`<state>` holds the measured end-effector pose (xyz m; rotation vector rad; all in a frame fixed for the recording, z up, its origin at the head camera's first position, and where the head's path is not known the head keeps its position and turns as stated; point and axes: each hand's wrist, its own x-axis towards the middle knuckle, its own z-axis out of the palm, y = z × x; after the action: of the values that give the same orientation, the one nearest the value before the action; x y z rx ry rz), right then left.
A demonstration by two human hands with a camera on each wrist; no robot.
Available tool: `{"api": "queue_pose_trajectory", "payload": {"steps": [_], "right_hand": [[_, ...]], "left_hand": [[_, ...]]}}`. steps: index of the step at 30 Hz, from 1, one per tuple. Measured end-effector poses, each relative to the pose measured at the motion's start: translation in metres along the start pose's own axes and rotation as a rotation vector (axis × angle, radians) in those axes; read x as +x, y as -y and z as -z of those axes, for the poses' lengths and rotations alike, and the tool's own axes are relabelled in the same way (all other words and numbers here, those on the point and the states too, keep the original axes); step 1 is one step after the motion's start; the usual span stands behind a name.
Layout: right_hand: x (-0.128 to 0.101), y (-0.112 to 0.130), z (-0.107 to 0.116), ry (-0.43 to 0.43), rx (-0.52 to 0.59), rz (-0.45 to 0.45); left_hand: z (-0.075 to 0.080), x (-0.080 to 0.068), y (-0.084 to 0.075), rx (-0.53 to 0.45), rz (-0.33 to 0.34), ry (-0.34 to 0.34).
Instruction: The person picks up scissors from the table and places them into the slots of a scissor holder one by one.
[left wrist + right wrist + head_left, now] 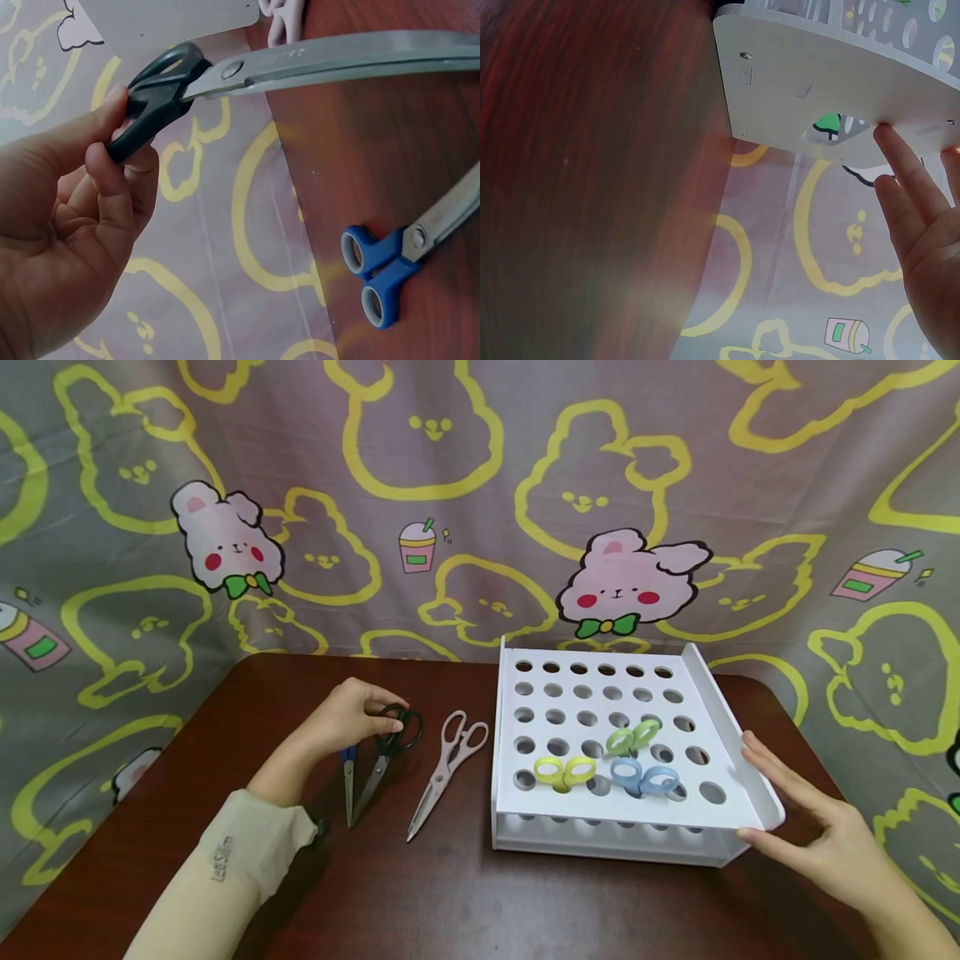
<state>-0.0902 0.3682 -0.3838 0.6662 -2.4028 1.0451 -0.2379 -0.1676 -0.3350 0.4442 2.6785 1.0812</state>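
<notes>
My left hand pinches the black handle of a pair of scissors between thumb and fingers, blades pointing toward the near side of the table. Just left of them, blue-handled scissors lie on the table, their handle partly behind my hand in the head view. Pale pinkish scissors lie to the right. My right hand touches the right side panel of a white rack with extended fingers. Small yellow scissors, light blue scissors and green scissors stand in its holes, handles up.
Rows of round holes fill the rack's top, and raised panels bound its left and right sides. The dark reddish-brown table ends at the back against a patterned curtain, which also hangs along both sides.
</notes>
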Motion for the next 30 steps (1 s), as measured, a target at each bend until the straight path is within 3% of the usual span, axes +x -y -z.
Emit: {"api": "queue_pose_trajectory", "payload": {"steps": [7, 18, 30], "right_hand": [[-0.001, -0.005, -0.001, -0.008, 0.004, 0.053], [-0.001, -0.004, 0.000, -0.006, 0.001, 0.027], [-0.001, -0.004, 0.000, -0.008, 0.017, 0.021]], "left_hand": [[0.001, -0.002, -0.007, -0.001, 0.008, -0.074], [0.002, -0.001, -0.022, -0.001, -0.022, -0.264], [0.004, -0.005, -0.042, -0.022, -0.088, -0.344]]}}
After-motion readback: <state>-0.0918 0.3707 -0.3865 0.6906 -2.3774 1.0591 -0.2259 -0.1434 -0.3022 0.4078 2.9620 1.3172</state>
